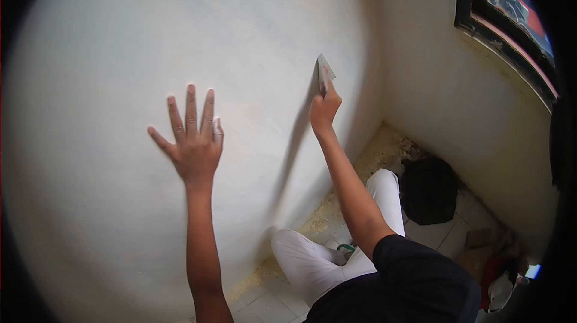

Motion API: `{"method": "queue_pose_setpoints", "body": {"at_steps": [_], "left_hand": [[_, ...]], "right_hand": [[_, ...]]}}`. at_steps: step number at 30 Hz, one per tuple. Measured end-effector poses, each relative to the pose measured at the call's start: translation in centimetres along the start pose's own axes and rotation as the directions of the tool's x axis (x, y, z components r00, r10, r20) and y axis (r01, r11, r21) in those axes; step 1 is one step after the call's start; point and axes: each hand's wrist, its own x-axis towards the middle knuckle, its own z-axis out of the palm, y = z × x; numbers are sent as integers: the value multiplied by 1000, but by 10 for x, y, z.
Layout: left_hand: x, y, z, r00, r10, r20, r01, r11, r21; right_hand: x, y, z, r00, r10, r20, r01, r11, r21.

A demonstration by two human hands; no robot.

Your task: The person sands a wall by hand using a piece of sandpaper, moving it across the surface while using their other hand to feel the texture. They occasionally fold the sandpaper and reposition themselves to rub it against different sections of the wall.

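Flat against the pale wall (pixel 252 40), with its fingers spread, rests my left hand (pixel 198 148). It holds nothing. Farther right, my right hand (pixel 325 109) is closed round the handle of a scraper (pixel 325 72), which has a flat, pointed metal blade. The blade's edge is at the wall surface, and a long shadow falls below it. The scraper's handle is mostly hidden in my right hand.
A side wall meets this wall at a corner on the right. A dark-framed window (pixel 511 40) is at the upper right. On the tiled floor (pixel 270 308) lie a black bag (pixel 428 190) and assorted items. My bent legs are below.
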Motion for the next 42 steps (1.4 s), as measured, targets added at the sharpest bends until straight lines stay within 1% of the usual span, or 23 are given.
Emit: {"method": "queue_pose_setpoints", "body": {"at_steps": [1, 3, 4, 5, 6, 8, 11, 14, 17, 20, 21, 22, 23, 25, 27, 30, 31, 32, 33, 35, 38, 40, 42], "left_hand": [[-2, 0, 0, 1000, -5, 17, 4, 1000, 13], [-3, 2, -1, 999, 5, 52, -6, 1000, 26], [-3, 2, -1, 998, -5, 57, 3, 1000, 20], [-2, 2, 0, 998, -12, 56, 11, 1000, 21], [0, 3, 1, 1000, -8, 30, 9, 1000, -18], [-3, 5, 17, 999, -34, -19, 33, 996, -80], [-4, 12, 6, 999, -49, -5, 48, 994, -100], [-2, 14, 10, 998, -41, -40, 37, 995, -93], [-2, 15, 10, 998, -39, -43, 36, 997, -69], [-2, 17, 10, 1000, -22, -20, 21, 998, -53], [-3, 16, 9, 1000, -17, -7, 16, 999, -28], [-2, 16, 9, 1000, -18, -13, 18, 1000, -25], [-2, 16, 11, 999, -17, -34, 15, 998, -55], [-9, 14, 20, 993, -74, 96, 80, 994, -70], [-12, 13, 23, 998, -53, -44, 45, 983, -179], [-6, 16, 10, 999, -17, -40, 13, 996, -89], [-5, 16, 12, 999, -17, -39, 14, 996, -83], [-5, 15, 13, 999, -7, -33, 5, 998, -63], [-6, 15, 13, 1000, -3, -23, 2, 999, -43], [-6, 16, 9, 1000, -8, -6, 8, 1000, -5], [-5, 17, 8, 1000, 11, -18, -11, 1000, -6], [-6, 17, 10, 1000, 16, -25, -16, 1000, 0], [-5, 19, 13, 1000, -1, -17, 1, 1000, -13]], "right_hand": [[8, -9, -5, 984, 175, -11, -175, 984, 29], [10, -49, 24, 979, 161, -127, -148, 984, 104], [4, -84, 35, 970, 241, 22, -241, 962, 130], [-5, -120, 50, 997, -43, -61, 57, 964, 259], [-15, -145, 60, 986, -146, 77, 122, 958, 259], [-27, -182, 66, 839, -521, 155, 437, 817, 377], [-20, -146, 64, 765, -622, 167, 547, 764, 341], [1, -46, 31, 897, -436, 68, 436, 900, 25], [30, 18, -4, 998, 46, -51, -50, 996, -70], [41, -34, 28, 975, 103, -197, -100, 995, 23], [32, -76, 38, 976, 215, -31, -210, 970, 119], [19, -101, 60, 979, -177, -97, 191, 969, 158], [3, -148, 63, 980, -148, 134, 98, 941, 323], [-18, -194, 79, 843, -531, 91, 479, 816, 324], [-12, -186, 75, 791, -602, 110, 537, 769, 346], [7, -100, 43, 884, -430, 180, 388, 893, 229], [15, -55, 32, 873, -477, 108, 477, 879, 22], [18, -8, 21, 932, -353, 79, 358, 932, -60], [25, 16, -7, 983, -14, 184, 41, 989, -141], [36, 62, -24, 997, 77, -23, -79, 994, -70], [43, 30, 7, 985, -80, -154, 66, 993, -98], [36, -76, 31, 1000, 12, -1, -12, 967, 254], [21, -152, 57, 971, -224, 85, 182, 922, 342]]}}
